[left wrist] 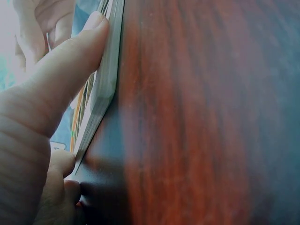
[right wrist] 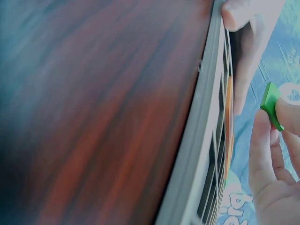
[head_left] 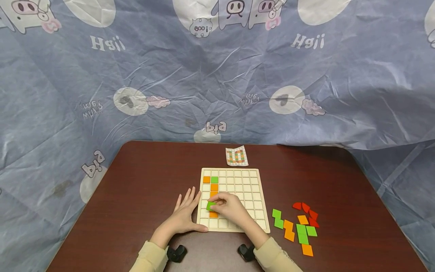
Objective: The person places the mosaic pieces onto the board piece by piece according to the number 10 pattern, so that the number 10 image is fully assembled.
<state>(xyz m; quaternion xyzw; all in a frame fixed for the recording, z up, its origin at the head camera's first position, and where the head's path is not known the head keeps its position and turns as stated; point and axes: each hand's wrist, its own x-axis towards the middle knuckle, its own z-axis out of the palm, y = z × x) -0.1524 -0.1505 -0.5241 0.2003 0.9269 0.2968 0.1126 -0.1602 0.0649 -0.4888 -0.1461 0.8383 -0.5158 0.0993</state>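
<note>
Between thumb and fingers my right hand [head_left: 229, 207] pinches a green square tile [right wrist: 271, 105], held just above the second column of a pale wooden grid board [head_left: 249, 206]. Orange tiles [head_left: 214, 187] lie in that column above and below it, with a green tile [head_left: 214, 180] near the top and another orange tile [head_left: 206, 180] to its left. My left hand [head_left: 183, 217] rests at the board's lower left corner, fingers spread along the left edge. In the left wrist view its thumb [left wrist: 70, 61] lies on the board's near edge.
Loose green tiles [head_left: 301, 234], orange tiles [head_left: 289, 230] and red curved pieces [head_left: 313, 215] lie on the dark table [head_left: 153, 170] right of the board. A small printed pattern card [head_left: 236, 156] lies behind it. A patterned cloth [head_left: 190, 75] hangs beyond the table.
</note>
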